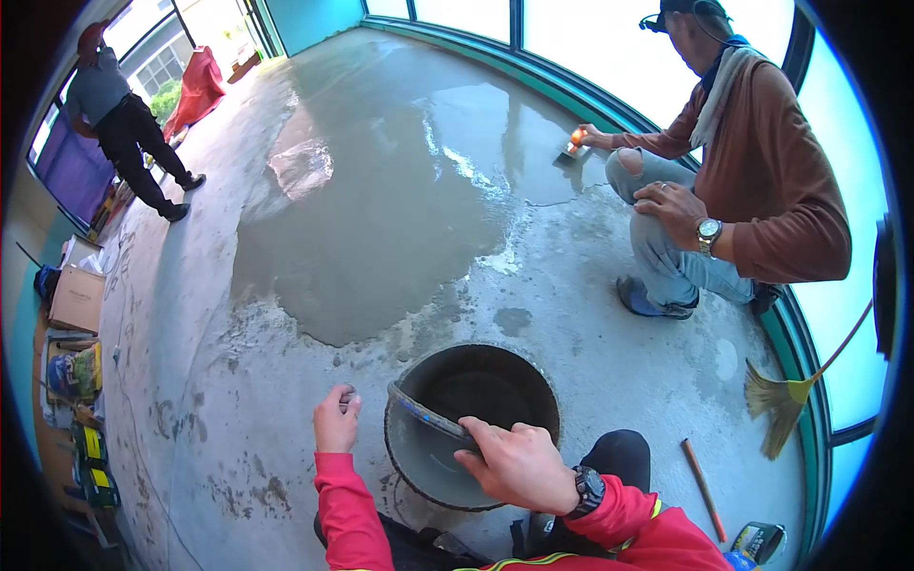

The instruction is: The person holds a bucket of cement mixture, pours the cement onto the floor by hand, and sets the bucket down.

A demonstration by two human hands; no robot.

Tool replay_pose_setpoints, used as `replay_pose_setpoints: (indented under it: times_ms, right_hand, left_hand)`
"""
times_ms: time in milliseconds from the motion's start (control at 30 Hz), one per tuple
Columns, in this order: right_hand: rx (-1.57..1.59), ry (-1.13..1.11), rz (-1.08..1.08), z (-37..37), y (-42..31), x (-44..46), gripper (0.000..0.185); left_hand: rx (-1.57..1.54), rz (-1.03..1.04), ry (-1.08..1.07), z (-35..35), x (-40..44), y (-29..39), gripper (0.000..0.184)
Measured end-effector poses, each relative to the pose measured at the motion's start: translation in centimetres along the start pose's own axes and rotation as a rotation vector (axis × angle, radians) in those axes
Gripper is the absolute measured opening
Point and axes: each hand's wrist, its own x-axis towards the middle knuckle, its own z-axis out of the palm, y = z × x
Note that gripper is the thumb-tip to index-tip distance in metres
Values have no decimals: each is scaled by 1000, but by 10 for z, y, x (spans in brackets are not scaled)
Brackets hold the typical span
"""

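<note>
A round dark bucket [409, 476] stands on the floor in front of me, with grey residue on its inner wall. Its curved handle [419, 407] lies across the opening, and my right hand [524, 464] is closed on the handle's right end. To the left of the bucket, my left hand [336, 420] is raised with its fingers curled together near a small dark thing too unclear to name. Beyond the bucket spreads a patch of wet grey cement [381, 219].
At the right a co-worker in brown crouches, holding a trowel [569, 157] on the cement. Another person stands far left. A broom [785, 395] and a wooden stick [703, 487] are at the right; a cardboard box [78, 299] and tools line the left wall.
</note>
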Motion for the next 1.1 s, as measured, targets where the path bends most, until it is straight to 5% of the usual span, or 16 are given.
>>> replay_pose_setpoints:
  times_ms: [333, 1100]
  right_hand:
    - [-9, -23, 14, -8, -10, -6, 41]
    - [69, -56, 116, -19, -26, 6, 35]
  left_hand:
    - [118, 146, 68, -6, -12, -2, 28]
    - [62, 74, 0, 3, -2, 7, 26]
